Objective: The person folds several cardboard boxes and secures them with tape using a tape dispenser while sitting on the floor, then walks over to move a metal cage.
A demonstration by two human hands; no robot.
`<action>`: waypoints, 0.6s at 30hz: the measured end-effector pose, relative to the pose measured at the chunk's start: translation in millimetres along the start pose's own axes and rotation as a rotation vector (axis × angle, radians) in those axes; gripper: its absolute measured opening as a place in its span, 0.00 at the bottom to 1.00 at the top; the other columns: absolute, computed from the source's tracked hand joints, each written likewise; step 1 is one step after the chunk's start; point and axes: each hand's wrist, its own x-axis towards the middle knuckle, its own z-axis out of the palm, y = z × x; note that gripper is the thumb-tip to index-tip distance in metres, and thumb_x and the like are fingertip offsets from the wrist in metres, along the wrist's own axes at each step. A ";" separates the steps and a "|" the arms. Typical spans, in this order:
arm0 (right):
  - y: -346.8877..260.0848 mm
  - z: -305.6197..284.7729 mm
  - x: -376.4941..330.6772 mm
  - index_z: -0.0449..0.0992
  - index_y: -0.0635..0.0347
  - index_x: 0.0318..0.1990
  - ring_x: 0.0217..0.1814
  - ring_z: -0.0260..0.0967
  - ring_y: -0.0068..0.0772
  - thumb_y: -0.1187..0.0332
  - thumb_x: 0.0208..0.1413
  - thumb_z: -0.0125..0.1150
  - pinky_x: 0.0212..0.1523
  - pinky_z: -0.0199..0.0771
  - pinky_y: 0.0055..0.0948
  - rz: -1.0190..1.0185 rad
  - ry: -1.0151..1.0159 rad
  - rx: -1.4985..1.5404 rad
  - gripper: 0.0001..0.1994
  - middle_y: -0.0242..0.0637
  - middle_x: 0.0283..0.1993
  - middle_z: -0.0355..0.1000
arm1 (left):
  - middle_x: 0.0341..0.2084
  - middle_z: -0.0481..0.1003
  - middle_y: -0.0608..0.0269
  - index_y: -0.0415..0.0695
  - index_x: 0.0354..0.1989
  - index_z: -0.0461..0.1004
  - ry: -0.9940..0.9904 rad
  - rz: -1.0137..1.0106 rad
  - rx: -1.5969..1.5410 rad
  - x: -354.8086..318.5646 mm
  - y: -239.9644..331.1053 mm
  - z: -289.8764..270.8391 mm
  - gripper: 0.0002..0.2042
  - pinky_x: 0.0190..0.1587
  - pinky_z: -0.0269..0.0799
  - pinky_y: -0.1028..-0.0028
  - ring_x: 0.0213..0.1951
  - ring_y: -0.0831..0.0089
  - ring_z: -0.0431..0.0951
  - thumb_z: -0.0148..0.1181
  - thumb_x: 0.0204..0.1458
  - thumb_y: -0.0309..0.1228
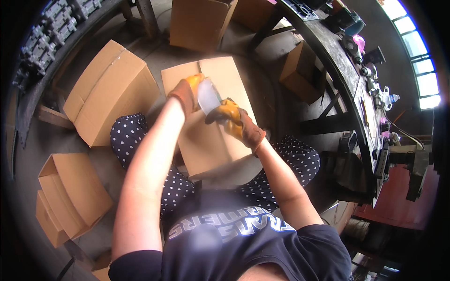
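Translucent strip (207, 97) between my gloved hands, over the carton's (204, 150) far half.
It slants roughly far edge to near: left hand (190, 90) gripping its far end, right hand (233, 121) its near end.

Worker's L arm (150, 150) & R arm (281, 178), bare from short sleeve to glove cuff, reach fwd & angle in toward ea. other. L hand (188, 92), gloved in orange & brown, is farther fwd, fingers bent, pointing up & R. R hand (236, 122), gloved to match, is lower & nearer the torso (234, 248), fingers curled, pointing L. Hands are close, not touching; knees spread, L knee (126, 133) & R knee (302, 161).
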 end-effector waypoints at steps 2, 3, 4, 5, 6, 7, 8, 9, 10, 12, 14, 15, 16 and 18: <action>25.1 13.1 -11.0 0.67 0.60 0.48 0.45 0.65 0.30 0.74 0.52 0.48 0.49 0.64 0.27 0.309 0.112 0.563 0.15 0.37 0.46 0.69 | 0.37 0.77 0.59 0.42 0.42 0.73 -0.042 -0.032 0.172 4.8 15.4 -3.3 0.19 0.44 0.70 0.66 0.39 0.61 0.76 0.50 0.54 0.45; 42.6 15.4 -17.3 0.61 0.60 0.54 0.48 0.67 0.33 0.71 0.54 0.52 0.50 0.66 0.28 0.306 0.138 0.394 0.19 0.40 0.48 0.69 | 0.35 0.77 0.56 0.41 0.38 0.75 0.066 0.131 0.581 16.4 21.9 -1.1 0.18 0.43 0.70 0.67 0.40 0.63 0.77 0.51 0.52 0.44; 33.0 14.2 -16.4 0.58 0.60 0.57 0.50 0.68 0.34 0.67 0.54 0.55 0.51 0.66 0.29 0.342 0.179 0.308 0.24 0.42 0.49 0.69 | 0.34 0.77 0.56 0.41 0.37 0.76 0.085 0.115 0.830 29.1 30.0 -0.4 0.17 0.42 0.70 0.68 0.37 0.63 0.76 0.52 0.51 0.43; 22.8 13.2 -15.8 0.54 0.60 0.61 0.52 0.68 0.36 0.63 0.55 0.58 0.51 0.67 0.30 0.382 0.216 0.224 0.29 0.43 0.51 0.69 | 0.32 0.77 0.56 0.42 0.35 0.76 0.104 0.098 1.077 42.0 39.1 2.6 0.16 0.40 0.70 0.68 0.34 0.63 0.76 0.53 0.50 0.43; 13.3 12.0 -9.0 0.56 0.59 0.60 0.49 0.69 0.34 0.63 0.55 0.57 0.50 0.68 0.29 0.431 0.230 0.306 0.27 0.43 0.48 0.70 | 0.31 0.78 0.56 0.43 0.34 0.77 0.121 0.079 1.325 52.4 44.2 3.5 0.15 0.38 0.69 0.69 0.30 0.63 0.76 0.54 0.49 0.42; 6.5 12.5 -3.7 0.59 0.59 0.59 0.47 0.70 0.33 0.64 0.55 0.56 0.48 0.68 0.28 0.483 0.248 0.386 0.25 0.42 0.46 0.71 | 0.29 0.78 0.54 0.43 0.31 0.77 0.136 0.210 1.336 65.1 37.2 0.5 0.13 0.38 0.69 0.71 0.29 0.64 0.76 0.55 0.46 0.40; 5.0 13.9 3.5 0.61 0.58 0.58 0.45 0.70 0.32 0.64 0.55 0.55 0.46 0.68 0.27 0.537 0.272 0.467 0.23 0.41 0.44 0.72 | 0.28 0.78 0.54 0.42 0.30 0.77 0.148 0.245 1.214 65.6 38.4 2.8 0.13 0.37 0.69 0.72 0.29 0.65 0.76 0.54 0.47 0.39; 3.0 13.8 10.5 0.63 0.57 0.57 0.43 0.71 0.30 0.64 0.56 0.54 0.44 0.69 0.26 0.589 0.297 0.549 0.21 0.41 0.42 0.73 | 0.28 0.78 0.54 0.41 0.29 0.77 0.160 0.277 1.091 64.4 37.1 4.1 0.13 0.37 0.70 0.72 0.29 0.66 0.76 0.54 0.47 0.39; -12.3 9.5 19.2 0.66 0.57 0.55 0.41 0.71 0.29 0.65 0.56 0.54 0.42 0.69 0.25 0.631 0.294 0.577 0.19 0.40 0.40 0.74 | 0.27 0.78 0.54 0.41 0.28 0.77 0.183 0.302 0.962 62.9 37.3 0.4 0.13 0.37 0.70 0.72 0.29 0.68 0.76 0.53 0.47 0.39; -35.2 1.4 31.4 0.69 0.55 0.53 0.38 0.71 0.28 0.69 0.55 0.52 0.40 0.68 0.24 0.660 0.293 0.518 0.17 0.39 0.38 0.74 | 0.27 0.78 0.54 0.38 0.30 0.75 0.056 0.406 0.370 85.1 28.0 -12.4 0.15 0.35 0.71 0.74 0.29 0.69 0.76 0.46 0.52 0.37; -36.5 -2.5 32.9 0.70 0.54 0.52 0.37 0.70 0.27 0.71 0.55 0.50 0.39 0.68 0.25 0.578 0.306 0.318 0.16 0.38 0.36 0.74 | 0.28 0.77 0.55 0.37 0.32 0.74 -0.140 0.313 -0.319 82.3 39.0 -11.5 0.16 0.35 0.71 0.76 0.29 0.69 0.76 0.42 0.55 0.35; -32.5 -2.3 36.0 0.70 0.54 0.52 0.36 0.70 0.26 0.72 0.55 0.50 0.39 0.68 0.25 0.561 0.327 0.277 0.16 0.37 0.35 0.74 | 0.29 0.77 0.55 0.36 0.35 0.73 -0.065 0.322 -0.283 98.4 35.3 -10.1 0.16 0.35 0.72 0.77 0.29 0.69 0.76 0.37 0.57 0.32; -29.9 -2.5 38.9 0.70 0.55 0.52 0.35 0.69 0.26 0.73 0.55 0.50 0.39 0.68 0.25 0.542 0.350 0.232 0.16 0.37 0.35 0.74 | 0.29 0.77 0.55 0.37 0.36 0.73 -0.026 0.313 -0.312 94.4 43.7 -3.4 0.16 0.36 0.72 0.77 0.29 0.69 0.76 0.37 0.57 0.32; -24.9 -1.3 54.8 0.70 0.55 0.52 0.35 0.69 0.25 0.74 0.55 0.50 0.39 0.69 0.25 0.574 0.396 0.289 0.17 0.38 0.34 0.73 | 0.29 0.77 0.56 0.37 0.37 0.73 0.067 0.297 -0.360 78.4 66.2 6.5 0.15 0.36 0.72 0.77 0.29 0.70 0.76 0.37 0.57 0.32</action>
